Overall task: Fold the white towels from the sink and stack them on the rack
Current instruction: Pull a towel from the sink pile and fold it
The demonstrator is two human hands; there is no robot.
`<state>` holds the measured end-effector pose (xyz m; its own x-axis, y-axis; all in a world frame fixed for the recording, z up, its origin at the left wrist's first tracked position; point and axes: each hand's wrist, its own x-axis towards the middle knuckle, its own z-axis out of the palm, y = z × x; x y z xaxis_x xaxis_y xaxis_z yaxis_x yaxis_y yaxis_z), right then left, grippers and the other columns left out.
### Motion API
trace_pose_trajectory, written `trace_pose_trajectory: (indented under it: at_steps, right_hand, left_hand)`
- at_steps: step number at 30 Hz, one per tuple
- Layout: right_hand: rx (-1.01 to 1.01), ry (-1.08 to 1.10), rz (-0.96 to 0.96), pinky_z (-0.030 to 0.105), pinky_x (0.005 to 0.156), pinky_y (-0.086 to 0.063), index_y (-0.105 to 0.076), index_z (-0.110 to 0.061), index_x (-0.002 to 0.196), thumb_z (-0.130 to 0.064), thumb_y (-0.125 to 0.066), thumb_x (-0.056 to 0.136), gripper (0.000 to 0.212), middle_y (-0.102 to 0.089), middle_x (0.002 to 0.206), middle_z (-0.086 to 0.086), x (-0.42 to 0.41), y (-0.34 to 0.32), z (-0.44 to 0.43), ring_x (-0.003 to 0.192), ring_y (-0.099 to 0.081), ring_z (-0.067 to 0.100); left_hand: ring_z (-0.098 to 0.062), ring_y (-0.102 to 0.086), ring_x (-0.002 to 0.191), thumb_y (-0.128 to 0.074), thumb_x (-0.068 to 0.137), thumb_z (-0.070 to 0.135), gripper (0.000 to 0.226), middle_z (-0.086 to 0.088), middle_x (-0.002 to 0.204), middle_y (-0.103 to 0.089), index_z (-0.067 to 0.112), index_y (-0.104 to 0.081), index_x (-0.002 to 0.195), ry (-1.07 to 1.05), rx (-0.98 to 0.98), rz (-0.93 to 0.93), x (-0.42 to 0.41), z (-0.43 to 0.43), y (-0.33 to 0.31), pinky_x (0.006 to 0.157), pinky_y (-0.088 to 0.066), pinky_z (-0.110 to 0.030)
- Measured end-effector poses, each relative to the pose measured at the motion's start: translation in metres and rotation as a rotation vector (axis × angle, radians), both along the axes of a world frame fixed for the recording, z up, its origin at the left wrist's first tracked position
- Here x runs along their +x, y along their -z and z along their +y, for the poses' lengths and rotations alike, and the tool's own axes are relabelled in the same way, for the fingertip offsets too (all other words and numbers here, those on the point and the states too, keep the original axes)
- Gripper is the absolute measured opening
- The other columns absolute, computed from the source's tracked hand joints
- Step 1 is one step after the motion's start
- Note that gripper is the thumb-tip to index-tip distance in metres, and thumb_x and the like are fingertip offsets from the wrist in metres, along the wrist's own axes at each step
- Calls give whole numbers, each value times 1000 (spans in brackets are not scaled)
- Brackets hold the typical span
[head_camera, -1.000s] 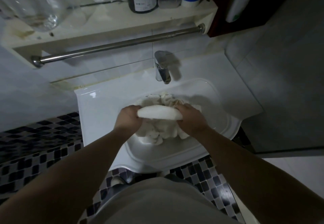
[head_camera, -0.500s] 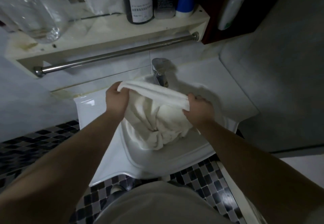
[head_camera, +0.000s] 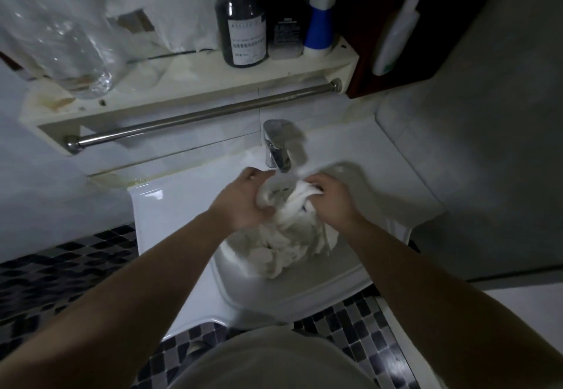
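While you stand at the sink [head_camera: 170, 236], the white towels [head_camera: 283, 248] lie as one crumpled heap inside its basin, toward the front wall and just below the faucet [head_camera: 277, 147]. From the top of the heap one part is drawn up and twisted into a thick strand. Your right hand [head_camera: 330, 202] grips the upper end of this strand, with the fingers curled tightly round the cloth. Your left hand [head_camera: 246, 202] holds the lower end: the thumb presses on the cloth and the fingers curve over the left edge of the heap.

So the towels are between your two hands and under them, and most of the cloth hangs below the grip and rests in the basin. The long axis of the strand runs slanted, from your right hand near the faucet down toward your left thumb, nearer to you. How the edges of the towels lie inside the heap, you cannot tell.

Above the faucet the rack [head_camera: 195, 96] is fixed on the wall with a metal bar [head_camera: 201, 115] under it. On the rack stand a dark bottle [head_camera: 242, 22] and a blue and white bottle [head_camera: 320, 7].
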<state>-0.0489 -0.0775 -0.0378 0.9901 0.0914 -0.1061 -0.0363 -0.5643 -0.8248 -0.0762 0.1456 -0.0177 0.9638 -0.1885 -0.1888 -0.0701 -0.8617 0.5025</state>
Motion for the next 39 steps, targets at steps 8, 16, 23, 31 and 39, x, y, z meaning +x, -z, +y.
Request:
trace_pose_trajectory:
  at_steps: [8, 16, 23, 31, 39]
  right_hand:
    - [-629, -334, -171, 31, 77, -49, -65, -15, 102, -14, -55, 88, 17, -70, 96, 9, 14, -15, 13, 90, -65, 31]
    - [-543, -203, 63, 30, 84, -50, -73, -14, 106, -13, -56, 89, 24, -74, 104, 12, 5, 22, -27, 99, -67, 33]
    - [-159, -201, 54, 16, 79, -43, -71, -18, 115, -25, -80, 81, 36, -73, 107, -1, 6, 16, -6, 95, -66, 12]
    - [61, -467, 136, 26, 79, -53, -57, -36, 131, -26, -85, 75, 63, -67, 103, -9, 17, -10, 40, 88, -64, -4]
    - [-223, -375, 1, 12, 60, -42, -71, -20, 80, -46, -67, 74, 27, -67, 74, -14, 18, -18, 10, 68, -62, -4]
  left_hand:
    - [-31, -68, 94, -54, 90, 25, 30, -6, 102, -74, 32, -70, 114, -333, -102, -91, 3, -6, 6, 82, -56, -37]
    - [-39, -60, 113, -51, 91, 21, 32, -14, 116, -71, 24, -73, 114, -705, -49, -16, -4, 72, 35, 95, -48, -37]
    - [-29, -62, 111, -73, 77, 2, 58, -8, 121, -66, 23, -62, 131, -543, -364, 167, -5, 57, 17, 96, -52, -38]
    - [-15, -68, 90, -80, 75, 1, 52, 4, 117, -61, 20, -58, 117, -119, -555, 134, 2, 3, -19, 78, -55, -25]
    - [-16, -63, 85, -75, 74, 9, 34, -1, 100, -61, 20, -67, 105, -13, -192, -113, -9, 12, -4, 76, -44, -12]
